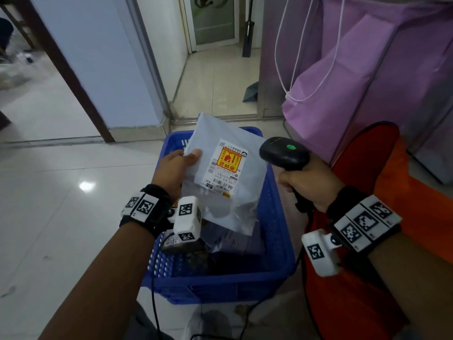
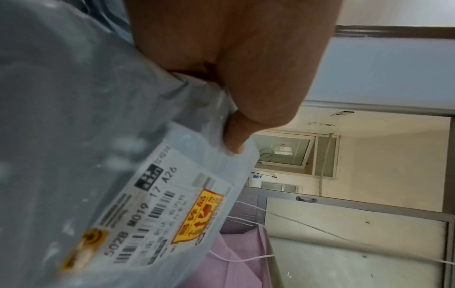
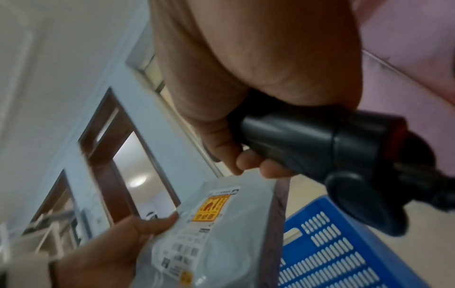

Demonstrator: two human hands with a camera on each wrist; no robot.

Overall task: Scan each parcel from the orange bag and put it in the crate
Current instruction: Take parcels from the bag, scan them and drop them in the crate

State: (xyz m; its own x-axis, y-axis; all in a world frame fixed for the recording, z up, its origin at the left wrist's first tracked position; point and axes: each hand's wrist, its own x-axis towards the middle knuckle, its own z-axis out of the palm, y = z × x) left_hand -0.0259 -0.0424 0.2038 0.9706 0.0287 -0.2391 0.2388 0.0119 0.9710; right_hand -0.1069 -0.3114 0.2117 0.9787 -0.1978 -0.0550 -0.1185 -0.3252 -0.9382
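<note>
My left hand pinches the left edge of a grey plastic parcel and holds it tilted above the blue crate. Its white label with a yellow sticker faces up. My right hand grips the handle of a black barcode scanner, whose green light is on, just right of the parcel. In the left wrist view the thumb presses on the parcel above the label. The right wrist view shows the scanner handle, the parcel and the crate. The orange bag lies at the right.
Several dark and grey parcels lie inside the crate. A purple fabric wardrobe with white cords stands behind the orange bag. The scanner's black cable runs down past the crate's right side. Pale tiled floor spreads left; a doorway opens ahead.
</note>
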